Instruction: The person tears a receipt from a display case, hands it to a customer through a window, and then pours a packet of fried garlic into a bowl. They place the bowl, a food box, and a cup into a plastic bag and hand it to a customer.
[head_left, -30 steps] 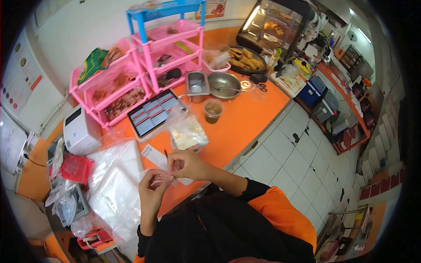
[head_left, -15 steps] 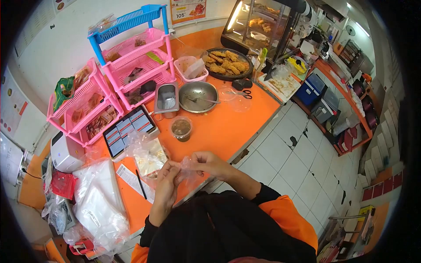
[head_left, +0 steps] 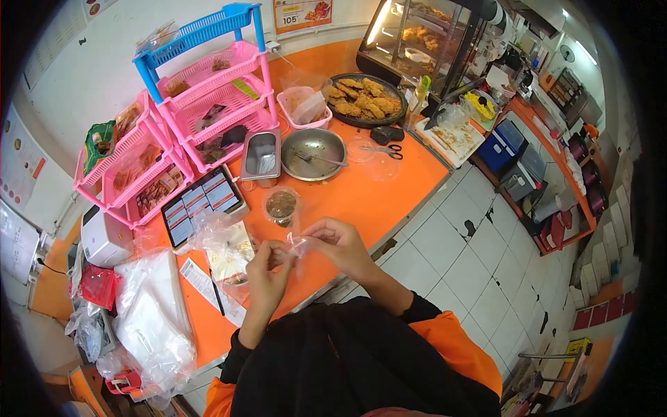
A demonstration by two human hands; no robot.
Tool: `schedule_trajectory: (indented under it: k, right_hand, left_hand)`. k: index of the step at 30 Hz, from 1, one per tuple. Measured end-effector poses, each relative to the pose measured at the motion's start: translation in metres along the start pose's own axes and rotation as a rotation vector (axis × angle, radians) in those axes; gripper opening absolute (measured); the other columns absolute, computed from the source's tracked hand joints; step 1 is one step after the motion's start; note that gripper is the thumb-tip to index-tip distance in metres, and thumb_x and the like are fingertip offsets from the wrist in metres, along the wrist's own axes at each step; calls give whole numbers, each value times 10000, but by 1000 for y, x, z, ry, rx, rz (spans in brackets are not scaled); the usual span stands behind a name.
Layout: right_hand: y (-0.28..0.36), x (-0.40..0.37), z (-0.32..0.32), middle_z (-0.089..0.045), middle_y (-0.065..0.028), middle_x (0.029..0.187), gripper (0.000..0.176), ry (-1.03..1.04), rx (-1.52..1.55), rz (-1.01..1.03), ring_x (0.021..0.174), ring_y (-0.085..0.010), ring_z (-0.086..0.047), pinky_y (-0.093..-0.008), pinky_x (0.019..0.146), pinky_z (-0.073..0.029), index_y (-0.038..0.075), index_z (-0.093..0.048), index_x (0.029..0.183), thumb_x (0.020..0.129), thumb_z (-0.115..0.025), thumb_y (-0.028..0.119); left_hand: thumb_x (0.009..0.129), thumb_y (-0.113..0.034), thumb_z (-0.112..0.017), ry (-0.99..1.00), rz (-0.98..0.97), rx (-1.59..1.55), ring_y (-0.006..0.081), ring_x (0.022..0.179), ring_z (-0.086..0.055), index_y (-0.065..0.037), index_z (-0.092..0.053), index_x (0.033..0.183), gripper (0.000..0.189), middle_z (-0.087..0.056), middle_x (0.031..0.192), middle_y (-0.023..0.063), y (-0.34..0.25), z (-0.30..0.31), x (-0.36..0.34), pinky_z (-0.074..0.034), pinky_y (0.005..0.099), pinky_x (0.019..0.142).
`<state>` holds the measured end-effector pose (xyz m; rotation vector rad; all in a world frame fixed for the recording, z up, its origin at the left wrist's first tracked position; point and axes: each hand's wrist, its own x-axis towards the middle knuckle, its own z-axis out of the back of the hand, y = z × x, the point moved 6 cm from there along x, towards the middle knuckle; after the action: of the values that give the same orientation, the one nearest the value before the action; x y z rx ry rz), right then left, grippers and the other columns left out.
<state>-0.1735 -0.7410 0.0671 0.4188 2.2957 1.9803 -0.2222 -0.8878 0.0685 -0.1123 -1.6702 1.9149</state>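
Looks like a small fried chicken shop to me, with that glass display case (head_left: 420, 42) of fried pieces, a priced food poster (head_left: 303, 14) and a tablet (head_left: 203, 208) on the orange counter (head_left: 361, 198).

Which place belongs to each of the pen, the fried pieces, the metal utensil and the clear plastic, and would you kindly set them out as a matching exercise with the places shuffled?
Things:
1. black pen
2. fried pieces
3. metal utensil
4. clear plastic

Places:
A. in the round metal bowl
B. pinched between the left hand and right hand
C. on the paper slip
D. on the dark round tray

Right pairs: 1-C, 2-D, 3-A, 4-B
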Motion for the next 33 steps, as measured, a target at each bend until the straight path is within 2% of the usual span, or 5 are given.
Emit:
schedule_trajectory:
  k: [13,22,28,31,33]
  right_hand:
    - [-7,3,-18,-560,15,850,142,204,360,-186,788,-75,-533,-225,713,-424,61,-561,998,867,-603,96]
    - [36,16,10,-616,-25,753,151,-378,-630,466,680,-78,-593,-238,638,-491,14,-570,942,830,-656,69]
    - [2,30,4,-644,-49,909,216,6,161,6,829,-101,-614,-249,781,-496,16,-589,1041,844,-653,76]
    - [-14,16,-17,-631,-41,932,239,101,279,-36,852,-86,-588,-248,752,-469,29,-575,1045,848,-664,130]
    - [-2,13,-15,-620,-43,871,239,88,-131,173,806,-90,-600,-227,694,-469,24,-559,1000,833,-682,144]
  left_hand:
    - [798,26,-602,-201,-320,489,266,607,-614,-19,-591,918,129,-612,735,148,-25,10,16,-470,332,550]
    - [765,-31,-653,-316,-437,746,251,497,-544,-58,-598,843,100,-555,615,95,-33,7,12,-405,357,457]
    - [810,-62,-614,-134,-277,872,294,554,-578,-77,-533,855,95,-575,678,130,1,-7,20,-448,377,504]
    - [816,-39,-593,-229,-132,539,267,576,-602,-65,-534,851,73,-585,715,138,6,16,37,-464,360,535]
    - [857,-5,-532,-295,-88,56,186,642,-615,-53,-511,910,74,-603,752,96,5,21,42,-477,311,567]
